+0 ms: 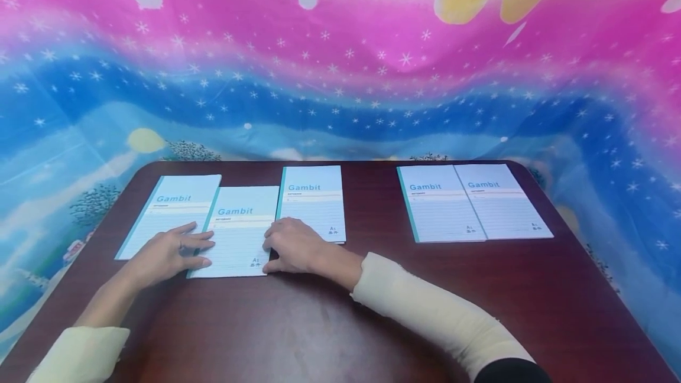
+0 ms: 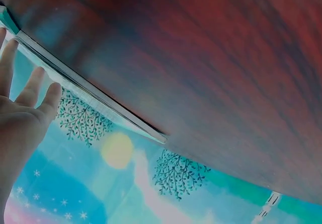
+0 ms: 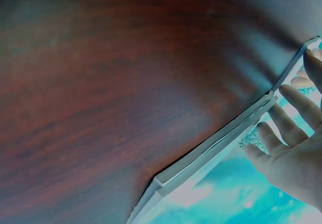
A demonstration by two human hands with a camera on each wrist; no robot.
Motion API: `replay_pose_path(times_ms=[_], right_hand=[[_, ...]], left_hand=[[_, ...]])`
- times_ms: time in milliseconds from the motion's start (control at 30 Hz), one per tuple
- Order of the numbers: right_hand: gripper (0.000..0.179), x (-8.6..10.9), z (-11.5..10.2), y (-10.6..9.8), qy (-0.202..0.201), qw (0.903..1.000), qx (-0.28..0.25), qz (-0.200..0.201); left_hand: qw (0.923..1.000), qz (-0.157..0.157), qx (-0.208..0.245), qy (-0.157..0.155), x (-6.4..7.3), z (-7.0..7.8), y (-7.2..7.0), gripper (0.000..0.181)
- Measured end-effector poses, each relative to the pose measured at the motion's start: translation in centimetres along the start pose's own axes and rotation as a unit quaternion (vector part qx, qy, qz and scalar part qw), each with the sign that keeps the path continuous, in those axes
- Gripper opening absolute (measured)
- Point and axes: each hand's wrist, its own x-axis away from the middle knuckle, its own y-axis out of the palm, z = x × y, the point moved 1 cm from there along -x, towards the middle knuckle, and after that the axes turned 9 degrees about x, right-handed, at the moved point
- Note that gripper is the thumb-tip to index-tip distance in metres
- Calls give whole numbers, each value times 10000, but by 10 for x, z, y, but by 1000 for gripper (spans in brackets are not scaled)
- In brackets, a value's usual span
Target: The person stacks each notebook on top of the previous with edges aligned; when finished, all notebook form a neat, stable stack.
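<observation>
In the head view a pale Gambit notebook with a teal spine lies flat on the dark table, between both hands. My left hand rests at its left edge, fingers spread and fairly straight, overlapping the lower part of the leftmost notebook. At the right edge of the middle notebook sits my right hand, its fingers against that edge and the thumb near the lower right corner. Behind this hand lies another notebook. The right wrist view shows the right fingers spread beside layered notebook edges.
Two more notebooks lie side by side at the right, the left one with a teal spine and the other touching it. Behind the brown table hangs a pink and blue snowflake cloth, which also runs along both sides.
</observation>
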Motion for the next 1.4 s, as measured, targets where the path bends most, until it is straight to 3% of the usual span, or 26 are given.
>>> replay_pose_path(times_ms=[233, 367, 600, 700, 800, 867, 967, 1033, 1167, 1233, 1300, 1400], right_hand=[[35, 6, 3, -1, 83, 9994, -313, 121], [39, 8, 4, -4, 396, 9959, -805, 121], [43, 12, 8, -8, 736, 9757, -2063, -108], [38, 13, 9, -6, 834, 9682, -2356, -145], [28, 14, 10, -6, 1044, 9545, -2783, -261], [22, 15, 11, -5, 1275, 9355, -3268, -433], [18, 16, 12, -4, 1689, 8918, -4142, -686], [17, 17, 12, -3, 1939, 8511, -4816, -783], [20, 18, 10, 0, 2248, 7575, -6079, -786], [24, 18, 9, 0, 2307, 7200, -6495, -805], [27, 18, 8, 1, 2374, 6979, -6705, -842], [29, 17, 7, 1, 2409, 6861, -6809, -873]], left_hand=[[9995, 241, -175, 88, 2, 6, -2, 50], [9983, 547, -158, -118, 6, 6, -6, 50], [9963, 746, -56, -417, 13, 4, -8, 41], [9961, 707, -17, -526, 14, 2, -9, 39], [9961, 651, 40, -592, 16, -1, -11, 39], [9962, 565, 125, -653, 17, -2, -11, 38], [9955, 344, 341, -810, 18, -2, -11, 38], [9937, 210, 551, -958, 18, -1, -11, 39], [9887, 130, 860, -1219, 18, -1, -13, 40], [9871, 96, 915, -1313, 17, -1, -14, 41], [9867, 35, 907, -1349, 16, -2, -14, 42], [9848, -54, 1068, -1366, 16, -4, -15, 44]])
